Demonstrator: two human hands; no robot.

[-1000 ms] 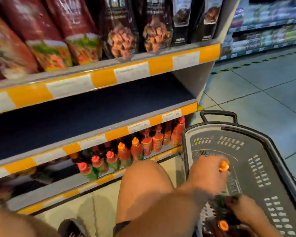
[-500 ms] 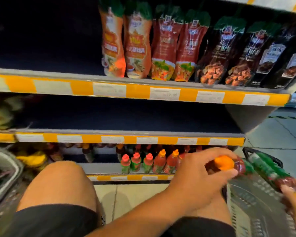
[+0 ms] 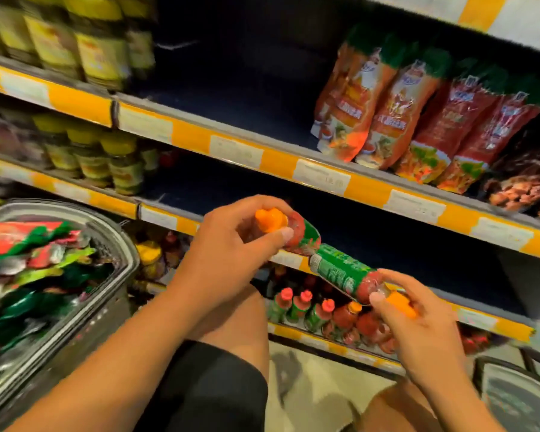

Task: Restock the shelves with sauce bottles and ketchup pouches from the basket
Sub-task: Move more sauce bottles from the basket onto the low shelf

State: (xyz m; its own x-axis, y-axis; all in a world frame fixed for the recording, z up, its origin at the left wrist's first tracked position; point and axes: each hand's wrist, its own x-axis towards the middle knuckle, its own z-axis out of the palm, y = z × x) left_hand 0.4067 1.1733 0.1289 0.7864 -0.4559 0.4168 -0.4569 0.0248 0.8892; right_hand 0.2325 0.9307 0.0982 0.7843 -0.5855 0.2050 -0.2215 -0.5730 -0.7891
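Note:
My left hand grips a red sauce bottle with an orange cap and green label by its neck. My right hand grips a second such bottle by its orange-capped end. Both bottles lie roughly level in front of the middle shelf, their bases nearly touching. A row of similar sauce bottles stands on the bottom shelf below. A grey basket at the left holds several red and green ketchup pouches. Pouches also stand on the upper shelf at the right.
Yellow-lidded jars fill the left shelves. The middle shelf behind the bottles is dark and bare. A second grey basket shows at the bottom right. My knees are bent below my arms, over a tiled floor.
Both hands have lifted their bottles out of the right basket and up to the middle shelf. My view has swung left, bringing the pouch-filled basket into sight.

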